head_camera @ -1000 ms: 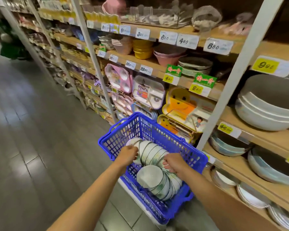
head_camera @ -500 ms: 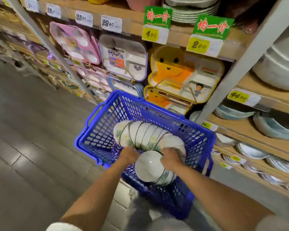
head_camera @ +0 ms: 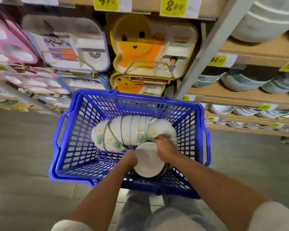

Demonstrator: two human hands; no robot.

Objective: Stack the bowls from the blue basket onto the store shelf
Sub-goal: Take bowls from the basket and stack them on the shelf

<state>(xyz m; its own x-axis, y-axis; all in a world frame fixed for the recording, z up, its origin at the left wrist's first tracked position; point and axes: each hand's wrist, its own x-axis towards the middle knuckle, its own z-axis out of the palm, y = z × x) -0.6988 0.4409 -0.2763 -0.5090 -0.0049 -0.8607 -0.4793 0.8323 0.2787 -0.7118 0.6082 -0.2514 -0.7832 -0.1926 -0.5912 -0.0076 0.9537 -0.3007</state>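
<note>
Head view, looking down into a blue basket [head_camera: 73,147] that sits on the grey floor [head_camera: 20,147] in front of a store shelf [head_camera: 250,97]. Much of the frame is blurred: the pink tray [head_camera: 8,45] at 10 o'clock is cut off by the left edge, the price tags [head_camera: 173,5] at 12 o'clock are cropped at the top, and the printing on the purple-edged tray [head_camera: 70,45] cannot be read. The large pale bowls [head_camera: 265,19] at 1 o'clock run out of the frame, and the rows of bluish bowls [head_camera: 244,80] at 2 o'clock are too smeared to count. The yellow bear tray [head_camera: 140,45] stands at 12 o'clock behind a wire rack. Inside the basket, a curved row of white bowls [head_camera: 123,130] with green leaf print lies on its side, arcing from 10 o'clock round toward the near wall; their number cannot be told. The nearest bowl [head_camera: 147,160] shows its plain white base to the camera. The left hand [head_camera: 128,160] is curled against that bowl's left rim, and the right hand [head_camera: 165,149] is closed over its upper right rim, fingers partly hidden among the bowls behind. Both forearms enter from 6 o'clock, and the near basket wall is partly hidden behind them.
</note>
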